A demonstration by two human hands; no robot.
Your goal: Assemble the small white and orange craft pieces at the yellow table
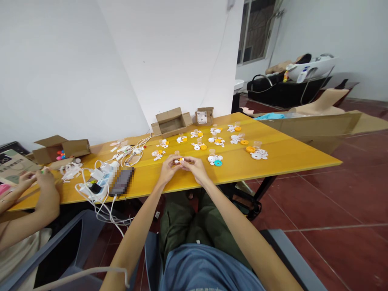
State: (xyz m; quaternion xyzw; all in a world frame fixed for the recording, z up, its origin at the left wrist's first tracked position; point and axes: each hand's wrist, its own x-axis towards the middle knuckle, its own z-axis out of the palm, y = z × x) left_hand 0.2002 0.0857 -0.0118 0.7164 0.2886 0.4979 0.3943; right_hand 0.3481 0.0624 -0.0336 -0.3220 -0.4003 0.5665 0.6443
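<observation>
both hands meet: my left hand (167, 168) and right hand (196, 166) pinch a small white-and-orange part (178, 161) just above the yellow surface (287, 155). behind, a small carton (205, 116) bears a label (201, 117) too small to read; far left, an open box (62, 146) holds coloured bits (61, 154).

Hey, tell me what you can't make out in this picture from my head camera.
All in the head view:
- the small part pinched between left hand and right hand: too small and covered by fingers; only white and orange bits show.
- the phone: its screen is blurred out.
- the co-worker's hands: arms cut off by the left edge; what they hold is too small to tell.
- the small cardboard box: label too small to read.
</observation>
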